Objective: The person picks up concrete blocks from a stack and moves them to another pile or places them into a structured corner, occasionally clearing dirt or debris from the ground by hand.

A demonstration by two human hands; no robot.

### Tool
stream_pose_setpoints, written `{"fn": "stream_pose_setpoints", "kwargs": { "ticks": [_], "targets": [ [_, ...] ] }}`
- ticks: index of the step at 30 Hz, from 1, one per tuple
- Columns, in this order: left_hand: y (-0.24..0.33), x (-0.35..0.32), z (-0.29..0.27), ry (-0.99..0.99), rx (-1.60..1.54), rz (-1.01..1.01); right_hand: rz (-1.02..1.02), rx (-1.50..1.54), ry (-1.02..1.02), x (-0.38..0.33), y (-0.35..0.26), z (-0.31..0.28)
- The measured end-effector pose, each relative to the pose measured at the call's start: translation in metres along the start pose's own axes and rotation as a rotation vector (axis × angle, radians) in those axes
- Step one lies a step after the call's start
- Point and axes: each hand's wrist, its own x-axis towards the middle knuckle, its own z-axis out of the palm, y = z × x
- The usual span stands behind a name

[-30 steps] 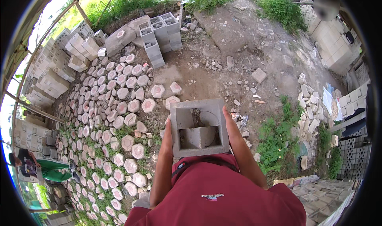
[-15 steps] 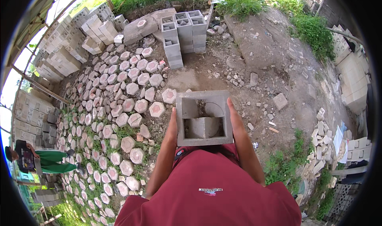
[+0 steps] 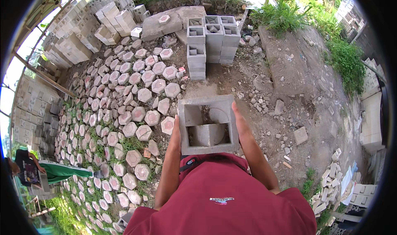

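A grey square concrete block (image 3: 208,149) is held up in front of me, its hollow side facing up, with a curved ridge and a wedge shape inside. My left hand (image 3: 175,133) presses flat along its left side. Against the opposite side lies my right hand (image 3: 241,121), fingers reaching toward the far corner. Together the two hands clamp the block between them. Ahead on the ground stand several stacks of similar hollow blocks (image 3: 213,42), apart from the one I carry.
Rows of hexagonal pavers (image 3: 133,157) cover the ground on the left. Light block stacks (image 3: 68,49) line the far left. A person in green trousers (image 3: 62,173) stands at left. A concrete slab (image 3: 165,24), rubble (image 3: 264,94) and a broken-block pile (image 3: 328,185) lie around.
The stacked blocks ahead have shifted right and slightly lower in view as my head turned. I still hold the block between both hands. The person at left has moved a little.
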Motion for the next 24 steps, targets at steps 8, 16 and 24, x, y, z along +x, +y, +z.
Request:
{"fn": "stream_pose_setpoints", "kwargs": {
  "ticks": [8, 16, 24],
  "targets": [
    [0.112, 0.128, 0.001, -0.006, 0.018, 0.035, -0.050, -0.034, 0.061, 0.114, -0.083, 0.076],
    [0.161, 0.262, -0.022, 0.029, 0.011, 0.017, -0.045, -0.053, 0.145, 0.241, -0.128, 0.084],
    [0.200, 0.404, 0.011, 0.128, -0.024, -0.003, -0.007, 0.052, 0.049, 0.417, -0.157, 0.062]
  ]
}}
